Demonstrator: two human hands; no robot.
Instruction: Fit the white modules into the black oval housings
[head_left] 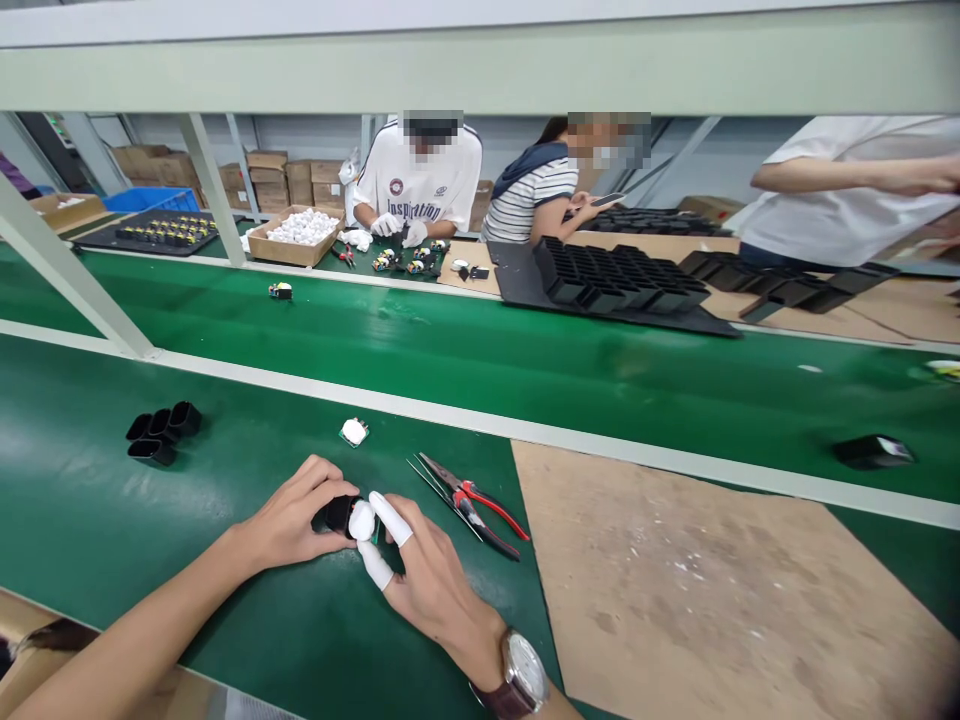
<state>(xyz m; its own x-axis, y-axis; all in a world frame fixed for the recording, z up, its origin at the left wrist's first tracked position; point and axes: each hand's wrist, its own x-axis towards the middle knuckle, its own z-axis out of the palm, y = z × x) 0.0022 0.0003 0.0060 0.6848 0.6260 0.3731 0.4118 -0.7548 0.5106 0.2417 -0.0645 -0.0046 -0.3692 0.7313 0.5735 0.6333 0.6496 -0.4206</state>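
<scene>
My left hand (311, 515) is closed around a small black plastic housing (339, 514), its mouth turned to the right. At that mouth, my right hand (420, 570) pinches a circuit board with a white round pad (362, 521); thumb and index finger wear white finger cots. Whether the board is partly inside the housing I cannot tell. Another board with a white pad (354, 431) lies just beyond my hands. To the right rest red-and-black needle-nose pliers (480, 505) and metal tweezers (450, 500). Several black housings (161, 430) stand grouped at the left.
A cardboard sheet (720, 580) covers the bench at right. Beyond a white rail runs a green conveyor belt (450, 340), carrying a black housing (874, 451) and a small board (280, 291). Across it, people work near a box of white parts (300, 235) and stacked black housings (615, 275).
</scene>
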